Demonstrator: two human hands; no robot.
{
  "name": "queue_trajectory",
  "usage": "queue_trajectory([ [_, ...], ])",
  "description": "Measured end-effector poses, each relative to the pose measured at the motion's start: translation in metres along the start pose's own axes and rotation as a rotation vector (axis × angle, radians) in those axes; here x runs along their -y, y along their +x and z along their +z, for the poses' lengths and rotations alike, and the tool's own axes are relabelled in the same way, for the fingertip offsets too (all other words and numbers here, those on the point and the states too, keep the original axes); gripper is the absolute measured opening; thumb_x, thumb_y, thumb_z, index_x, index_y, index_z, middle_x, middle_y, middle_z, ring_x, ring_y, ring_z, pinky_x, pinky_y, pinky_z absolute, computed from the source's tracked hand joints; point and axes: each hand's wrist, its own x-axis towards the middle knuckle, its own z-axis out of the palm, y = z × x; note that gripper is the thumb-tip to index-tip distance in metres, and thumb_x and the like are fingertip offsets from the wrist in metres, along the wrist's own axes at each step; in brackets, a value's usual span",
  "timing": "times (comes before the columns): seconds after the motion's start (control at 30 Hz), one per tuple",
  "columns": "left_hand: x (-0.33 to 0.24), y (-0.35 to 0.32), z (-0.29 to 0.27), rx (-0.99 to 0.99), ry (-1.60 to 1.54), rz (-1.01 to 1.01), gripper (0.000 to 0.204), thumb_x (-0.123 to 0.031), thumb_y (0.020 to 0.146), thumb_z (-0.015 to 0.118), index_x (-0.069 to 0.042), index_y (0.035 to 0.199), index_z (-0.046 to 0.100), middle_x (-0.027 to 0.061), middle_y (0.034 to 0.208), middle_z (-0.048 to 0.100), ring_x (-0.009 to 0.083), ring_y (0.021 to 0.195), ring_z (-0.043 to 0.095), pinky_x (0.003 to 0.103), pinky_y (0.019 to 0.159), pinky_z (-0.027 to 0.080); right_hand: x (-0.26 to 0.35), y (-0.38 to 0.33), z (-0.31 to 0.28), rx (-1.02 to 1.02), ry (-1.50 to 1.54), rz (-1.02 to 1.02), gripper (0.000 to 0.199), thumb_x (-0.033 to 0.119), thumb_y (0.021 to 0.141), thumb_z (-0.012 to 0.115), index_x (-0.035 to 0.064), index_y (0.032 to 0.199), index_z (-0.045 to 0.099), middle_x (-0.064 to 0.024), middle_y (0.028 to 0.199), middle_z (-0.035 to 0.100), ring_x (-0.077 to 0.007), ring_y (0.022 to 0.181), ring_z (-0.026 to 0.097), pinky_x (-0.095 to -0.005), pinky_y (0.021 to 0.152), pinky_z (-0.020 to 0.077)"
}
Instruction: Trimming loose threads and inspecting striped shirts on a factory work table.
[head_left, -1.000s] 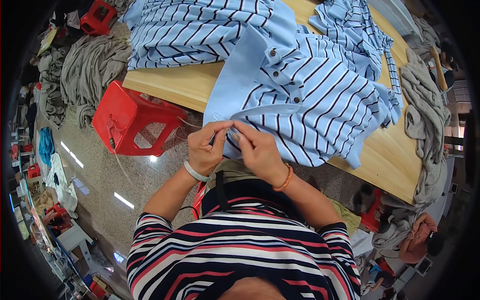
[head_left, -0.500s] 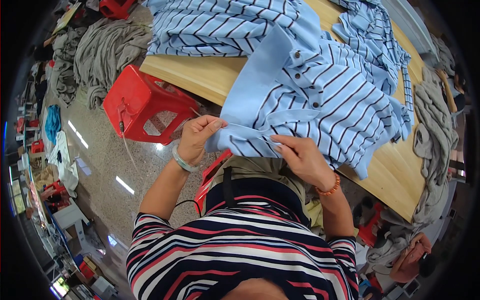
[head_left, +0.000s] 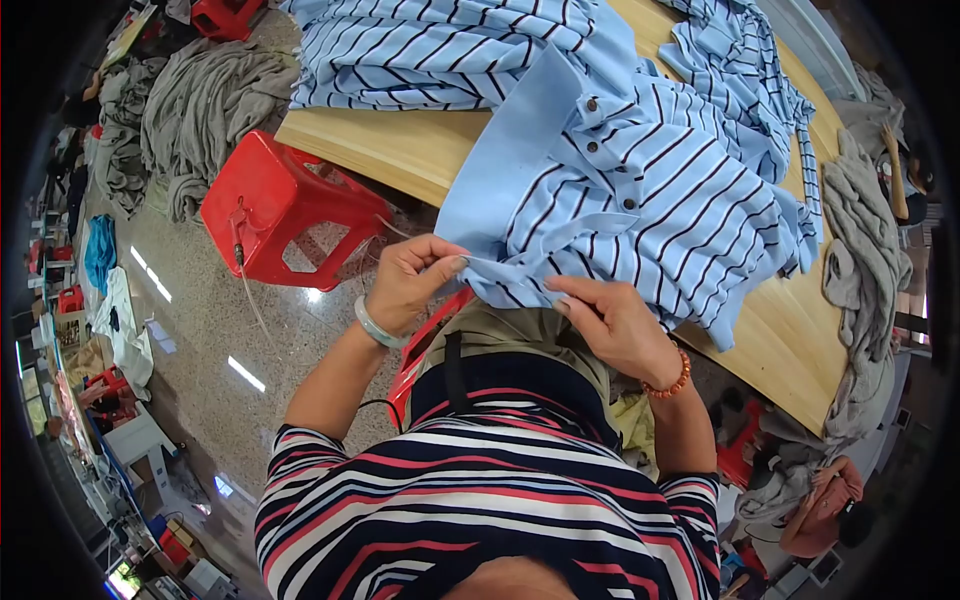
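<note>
A light blue striped shirt (head_left: pixel 690 200) with dark buttons and a plain blue collar (head_left: pixel 510 150) lies over the table edge and hangs toward my lap. My left hand (head_left: pixel 410 280), with a pale bangle at the wrist, pinches the shirt's edge between thumb and forefinger. My right hand (head_left: pixel 615 320), wearing an orange bead bracelet, grips the same fabric a short way to the right. Between the two hands the cloth is bunched and folded. What lies under my fingertips is hidden.
The wooden table (head_left: pixel 390 150) bears a pile of similar striped shirts (head_left: pixel 430 55). Left of it stands a red plastic stool (head_left: pixel 260 200) with a cable on top. Grey garments (head_left: pixel 210 110) are heaped beyond, and more grey cloth (head_left: pixel 850 240) lies along the right edge. People work at the far right.
My left hand has shifted slightly right, closer to my right hand. The stretched edge between them has gone slack and bunched up.
</note>
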Motion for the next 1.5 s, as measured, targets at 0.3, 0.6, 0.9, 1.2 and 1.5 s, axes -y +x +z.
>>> queue_trajectory([
  [0.3,-0.001,-0.002,-0.023,-0.205,0.079,0.046,0.016,-0.011,0.093,0.063,0.001,0.102,0.065,0.0005,0.089,0.066,0.0053,0.079,0.058,0.020,0.075,0.045,0.001,-0.038,-0.026,-0.057,0.093,0.238,0.029,0.005,0.091,0.057,-0.0034,0.118,0.063,-0.0008,0.069,0.057,-0.0030,0.062,0.042,-0.0203,0.055,0.0373],
  [0.6,-0.016,-0.016,0.014,-0.220,0.228,0.141,0.015,-0.011,0.096,0.060,0.002,0.101,0.065,-0.0049,0.080,0.061,-0.0001,0.071,0.051,0.015,0.062,0.039,0.025,0.005,0.049,-0.201,-0.162,-0.168,0.030,0.009,0.087,0.064,0.0024,0.117,0.063,-0.0170,0.074,0.064,-0.0298,0.058,0.061,-0.0353,0.054,0.0469],
  [0.9,-0.005,-0.018,0.026,-0.335,0.740,0.621,0.010,0.000,0.089,0.059,-0.001,0.098,0.064,0.0131,0.078,0.064,0.0210,0.065,0.062,0.029,0.059,0.048,0.041,0.011,0.063,-0.185,-0.531,-0.161,0.034,0.010,0.087,0.064,0.0016,0.120,0.058,-0.0153,0.074,0.063,-0.0317,0.062,0.063,-0.0394,0.054,0.0473],
  [1.2,0.018,-0.016,0.009,-0.303,0.712,0.755,0.015,0.003,0.094,0.053,0.002,0.107,0.061,0.0115,0.099,0.065,0.0162,0.087,0.062,0.027,0.080,0.049,-0.015,0.045,0.099,-0.266,0.455,-0.205,0.025,0.018,0.092,0.060,0.0037,0.112,0.064,-0.0028,0.069,0.058,-0.0154,0.054,0.053,-0.0310,0.047,0.0420],
  [1.5,0.004,-0.014,0.028,-0.324,0.675,0.703,0.013,0.003,0.092,0.055,0.001,0.103,0.062,0.0109,0.091,0.064,0.0168,0.080,0.062,0.025,0.070,0.048,-0.004,0.038,0.077,-0.034,0.785,0.081,0.037,0.016,0.093,0.063,-0.0019,0.125,0.060,0.0095,0.066,0.046,-0.0030,0.062,0.045,-0.0238,0.051,0.0388],
])
